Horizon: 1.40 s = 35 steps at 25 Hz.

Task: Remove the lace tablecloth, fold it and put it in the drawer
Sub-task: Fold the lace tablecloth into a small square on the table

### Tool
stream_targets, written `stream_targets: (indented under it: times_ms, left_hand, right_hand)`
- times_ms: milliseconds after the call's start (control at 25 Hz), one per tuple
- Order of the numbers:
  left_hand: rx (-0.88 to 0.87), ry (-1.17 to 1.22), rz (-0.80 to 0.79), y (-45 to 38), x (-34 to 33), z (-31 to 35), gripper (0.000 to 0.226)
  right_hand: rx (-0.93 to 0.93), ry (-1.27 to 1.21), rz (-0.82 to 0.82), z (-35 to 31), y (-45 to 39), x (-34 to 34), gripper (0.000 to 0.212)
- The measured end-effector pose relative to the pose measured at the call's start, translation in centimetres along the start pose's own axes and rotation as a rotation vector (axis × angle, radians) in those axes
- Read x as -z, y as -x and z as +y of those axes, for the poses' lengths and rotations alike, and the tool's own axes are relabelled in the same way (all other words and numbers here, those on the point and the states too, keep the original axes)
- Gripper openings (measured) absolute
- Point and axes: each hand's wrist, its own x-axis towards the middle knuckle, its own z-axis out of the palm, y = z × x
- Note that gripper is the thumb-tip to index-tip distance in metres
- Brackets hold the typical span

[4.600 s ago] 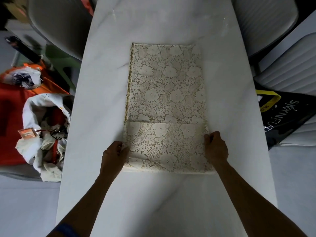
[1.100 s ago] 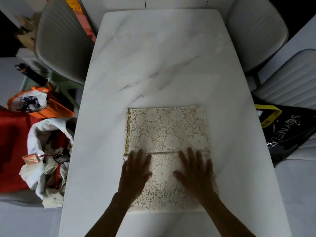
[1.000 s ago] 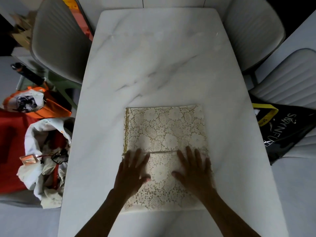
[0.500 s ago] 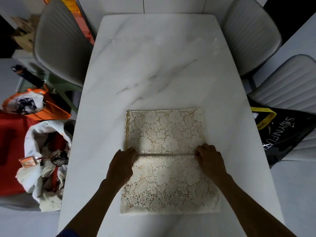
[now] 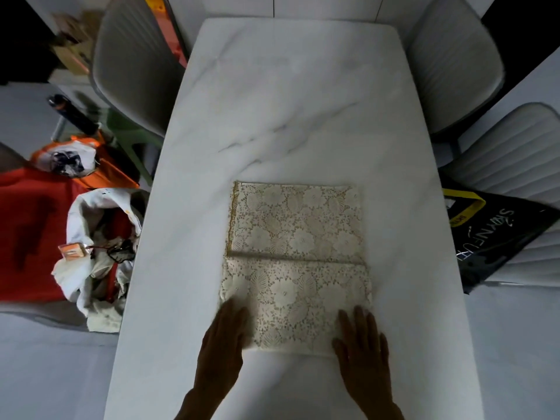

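The cream lace tablecloth lies folded into a rectangle on the white marble table, with a fold edge running across its middle. My left hand rests flat on the cloth's near left corner. My right hand lies flat on the near right corner. Both hands have their fingers extended and hold nothing. No drawer is in view.
Grey chairs stand at the far left and far right; a white ribbed chair is at the right. A black bag lies right of the table. A white bag of clutter and orange items sit on the floor at left.
The cloth's far part was folded toward me earlier. In the last half second my hands slid from the middle fold line down to the cloth's near corners.
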Motion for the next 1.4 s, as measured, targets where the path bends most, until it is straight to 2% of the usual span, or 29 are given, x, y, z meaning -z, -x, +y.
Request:
stream_targets:
  times_ms: [120,240,360,480,560,680,840,960,1160,1400]
  left_hand:
    - [0.336,0.124,-0.003,0.3,-0.1,1.2,0.068]
    - [0.468,0.197,0.061,-0.2,0.7,2.0,0.074]
    - [0.653,0.262,0.128,-0.4,1.4,1.7,0.051]
    - [0.832,0.374,0.170,0.8,1.7,2.0,0.017]
    - [0.859,0.409,0.191,1.7,1.6,1.8,0.012]
    - [0.867,0.444,0.225,2.1,1.3,1.5,0.020]
    - [0.935,0.698,0.287,2.6,0.6,1.2,0.012]
    - [0.919,0.820,0.187,3.0,1.3,0.7,0.006]
    - [0.733,0.921,-0.048,5.4,4.5,0.1,0.025]
    - [0.779,1.117,-0.211,6.3,10.3,1.0,0.018]
  right_hand:
    - [-0.168,-0.198,0.041,1.4,-0.6,0.6,0.058]
    - [-0.400,-0.470,0.013,3.0,-0.3,1.4,0.038]
    - [-0.567,-0.789,-0.067,3.6,-0.1,2.2,0.026]
    - [-0.595,-0.962,-0.047,3.5,0.2,3.1,0.014]
    - [-0.582,-1.019,-0.022,3.6,0.5,3.6,0.011]
    - [-0.592,-1.009,-0.002,4.1,0.4,3.6,0.017]
    - [-0.665,-1.117,-0.003,4.1,-0.1,3.6,0.025]
    - [-0.639,-1.116,-0.042,4.2,0.2,4.1,0.021]
    - [-0.542,-1.043,-0.100,5.9,3.3,6.9,0.021]
    - [-0.610,-1.319,-0.397,7.5,4.4,12.7,0.015]
